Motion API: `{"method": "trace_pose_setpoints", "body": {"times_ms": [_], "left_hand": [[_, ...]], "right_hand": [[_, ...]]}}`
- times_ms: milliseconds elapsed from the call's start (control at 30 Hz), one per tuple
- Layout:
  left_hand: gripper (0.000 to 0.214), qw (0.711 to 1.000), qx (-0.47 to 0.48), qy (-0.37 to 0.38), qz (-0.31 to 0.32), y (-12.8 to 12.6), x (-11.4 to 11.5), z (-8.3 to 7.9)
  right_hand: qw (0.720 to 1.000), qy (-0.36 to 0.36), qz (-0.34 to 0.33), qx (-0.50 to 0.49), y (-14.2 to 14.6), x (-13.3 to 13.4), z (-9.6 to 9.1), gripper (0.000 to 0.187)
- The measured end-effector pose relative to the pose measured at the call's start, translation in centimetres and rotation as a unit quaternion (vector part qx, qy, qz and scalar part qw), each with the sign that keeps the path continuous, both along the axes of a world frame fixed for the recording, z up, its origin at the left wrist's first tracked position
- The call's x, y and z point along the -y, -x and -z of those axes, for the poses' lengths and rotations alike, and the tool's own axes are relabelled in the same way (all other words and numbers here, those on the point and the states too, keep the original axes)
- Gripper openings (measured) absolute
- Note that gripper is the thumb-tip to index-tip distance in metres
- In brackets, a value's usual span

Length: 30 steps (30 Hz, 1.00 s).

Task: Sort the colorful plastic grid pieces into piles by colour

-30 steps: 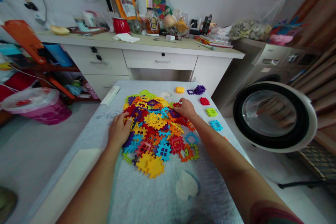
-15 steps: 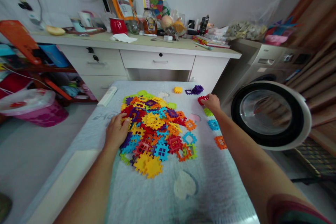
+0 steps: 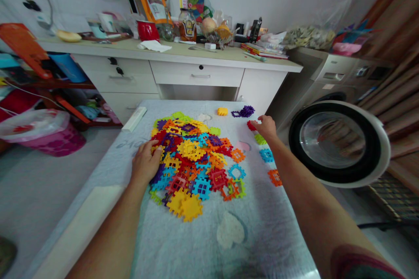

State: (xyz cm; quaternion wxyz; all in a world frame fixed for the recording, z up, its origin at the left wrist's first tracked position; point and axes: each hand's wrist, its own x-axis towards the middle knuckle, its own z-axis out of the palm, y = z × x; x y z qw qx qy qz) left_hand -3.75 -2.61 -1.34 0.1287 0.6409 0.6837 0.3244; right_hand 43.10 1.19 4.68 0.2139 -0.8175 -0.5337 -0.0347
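Note:
A heap of colourful plastic interlocking tiles (image 3: 190, 150) lies on the cloth-covered table. At the heap's left edge rests my left hand (image 3: 146, 160), open, its fingers lying on the tiles. My right hand (image 3: 266, 128) is at the table's far right, thumb and index finger apart, beside a red tile stack (image 3: 251, 125). The hand partly hides this stack. Nearer me, in a row along the right edge, are green tiles (image 3: 260, 139), blue tiles (image 3: 266, 155) and orange tiles (image 3: 274, 177). Farther back sit a yellow stack (image 3: 222, 112) and a purple tile group (image 3: 244, 111).
A white strip-shaped object (image 3: 134, 119) lies at the table's back left corner. Behind stands a white cabinet (image 3: 196, 72) with jars and bags on top. The washing machine's round door (image 3: 340, 144) hangs open on the right. A pink bin (image 3: 55, 135) stands left.
My right hand's index finger has lifted away from the thumb, and the hand has drawn slightly off the red tiles, which stay in place. My left hand has not moved.

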Motion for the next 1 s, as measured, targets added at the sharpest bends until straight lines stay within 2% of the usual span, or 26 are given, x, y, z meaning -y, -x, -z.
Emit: {"method": "trace_pose_setpoints", "body": {"times_ms": [100, 167, 300, 400, 600, 833, 1000], "left_hand": [[0.047, 1.0, -0.002, 0.0, -0.001, -0.1, 0.0, 0.0], [0.047, 1.0, -0.001, 0.001, 0.0, -0.1, 0.0, 0.0], [0.046, 1.0, -0.001, -0.001, 0.003, 0.0, -0.1, 0.2], [0.045, 1.0, 0.0, -0.003, 0.003, 0.0, -0.1, 0.2], [0.045, 1.0, 0.0, 0.0, -0.002, -0.1, 0.0, -0.1], [0.046, 1.0, 0.003, -0.001, 0.003, 0.0, -0.1, 0.0], [0.046, 1.0, 0.005, 0.002, 0.003, 0.0, 0.0, 0.0]], "right_hand": [[0.998, -0.039, -0.037, -0.019, 1.8, 0.9, -1.1, 0.032], [0.993, -0.027, -0.105, -0.052, 3.9, 1.7, -1.5, 0.027], [0.944, 0.059, -0.293, -0.137, 8.9, 3.5, -1.3, 0.029], [0.919, 0.08, -0.36, -0.138, 11.8, 4.2, -0.4, 0.036], [0.908, 0.109, -0.391, -0.101, 13.7, 3.7, 0.6, 0.054], [0.906, 0.08, -0.404, -0.094, 13.9, 3.1, 1.1, 0.051], [0.923, 0.041, -0.369, -0.097, 13.0, 2.6, 0.8, 0.048]]}}
